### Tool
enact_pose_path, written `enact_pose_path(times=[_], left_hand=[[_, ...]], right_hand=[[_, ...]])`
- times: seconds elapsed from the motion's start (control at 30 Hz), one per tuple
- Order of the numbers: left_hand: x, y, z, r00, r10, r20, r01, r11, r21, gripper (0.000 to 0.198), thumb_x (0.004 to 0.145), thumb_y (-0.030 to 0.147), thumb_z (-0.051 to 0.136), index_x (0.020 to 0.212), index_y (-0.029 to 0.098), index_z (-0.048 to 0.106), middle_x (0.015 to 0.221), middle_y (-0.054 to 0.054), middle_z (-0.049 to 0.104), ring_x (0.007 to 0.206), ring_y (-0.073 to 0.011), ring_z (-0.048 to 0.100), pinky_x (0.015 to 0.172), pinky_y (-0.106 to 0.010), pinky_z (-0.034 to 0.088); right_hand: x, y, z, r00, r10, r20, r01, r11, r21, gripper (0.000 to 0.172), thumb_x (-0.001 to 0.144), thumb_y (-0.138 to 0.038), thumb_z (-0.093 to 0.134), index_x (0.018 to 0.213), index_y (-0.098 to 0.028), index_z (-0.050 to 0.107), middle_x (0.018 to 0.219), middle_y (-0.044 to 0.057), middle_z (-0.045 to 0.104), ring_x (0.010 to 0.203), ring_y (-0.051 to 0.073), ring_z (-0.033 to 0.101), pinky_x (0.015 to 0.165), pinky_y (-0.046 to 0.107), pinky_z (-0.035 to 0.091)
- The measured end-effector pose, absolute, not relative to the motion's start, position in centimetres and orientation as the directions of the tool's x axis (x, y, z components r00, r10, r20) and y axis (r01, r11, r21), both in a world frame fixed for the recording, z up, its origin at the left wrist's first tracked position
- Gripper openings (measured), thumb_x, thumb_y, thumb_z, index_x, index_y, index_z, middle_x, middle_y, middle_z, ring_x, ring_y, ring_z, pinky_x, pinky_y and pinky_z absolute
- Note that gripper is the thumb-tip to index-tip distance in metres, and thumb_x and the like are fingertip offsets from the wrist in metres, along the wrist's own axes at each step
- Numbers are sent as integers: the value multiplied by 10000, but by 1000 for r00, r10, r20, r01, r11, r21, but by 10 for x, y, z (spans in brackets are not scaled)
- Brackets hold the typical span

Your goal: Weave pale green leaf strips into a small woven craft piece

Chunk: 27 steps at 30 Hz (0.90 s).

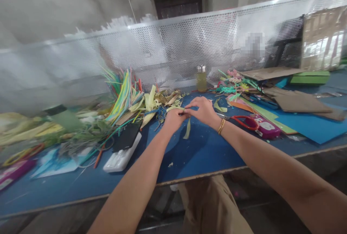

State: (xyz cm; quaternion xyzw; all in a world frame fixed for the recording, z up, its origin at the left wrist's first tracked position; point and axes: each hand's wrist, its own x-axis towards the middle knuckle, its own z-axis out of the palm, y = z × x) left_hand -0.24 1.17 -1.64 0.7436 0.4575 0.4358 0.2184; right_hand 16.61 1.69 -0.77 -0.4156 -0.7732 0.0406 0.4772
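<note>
My left hand point(174, 121) is closed on a pale green strip that looks like corn husk point(175, 108), above the blue table. Fingertips of my right hand point(202, 110), which has a gold bracelet at the wrist, pinch at the same spot, meeting the left fingers. What lies right between the fingertips is small and blurred. A narrow husk piece point(187, 129) hangs or lies just below the hands; I cannot tell which. Behind them is a heap of dried husks point(169, 98). Red-handled scissors point(245, 122) lie beside my right wrist.
Colourful pipe cleaners point(123, 95) bunch at the left, near a black phone point(127, 137) on a white power strip point(121, 158). A bottle point(201, 78) stands by the perforated metal panel point(189, 42). Coloured paper point(306, 122), cardboard point(300, 102) and a purple box point(267, 125) lie right.
</note>
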Motion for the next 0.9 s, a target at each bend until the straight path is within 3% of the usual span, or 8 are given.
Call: enact_pose_path(times=[0.17,0.27,0.43,0.67,0.9], left_hand=[[3,12,-20,133,872,472,334,-488,806,229,741,374,666,674,167,739,604,3,620,591,-134,509,589,-261,376],[4,11,-20,77,869,488,278,-489,827,219,748,375,672,785,181,768,681,-4,667,630,-136,545,633,-264,411],[1,13,-19,91,795,600,499,-558,663,176,751,349,696,681,198,752,628,-3,630,628,-143,535,616,-269,387],[2,13,-15,177,692,699,507,-673,538,134,741,288,723,623,227,735,717,-41,681,711,-183,573,760,-326,422],[6,10,-13,236,677,697,523,-693,496,166,768,296,687,642,199,733,755,-62,700,741,-202,582,783,-345,418]], right_hand=[[163,19,-9,-169,654,737,405,728,-553,93,836,-245,646,767,-203,693,797,26,676,770,156,600,735,291,446],[164,20,-9,-196,633,749,331,762,-557,68,837,-231,623,785,-193,645,760,11,648,715,141,584,712,275,446],[164,18,-8,-226,599,768,376,781,-499,98,842,-246,602,757,-197,600,757,8,623,724,147,565,709,273,424],[161,7,-3,-223,615,756,433,758,-488,131,873,-253,543,754,-207,573,729,6,603,688,148,532,665,267,394],[161,3,-3,-187,594,783,439,763,-474,120,866,-248,552,762,-204,591,753,10,620,715,150,547,683,268,399]])
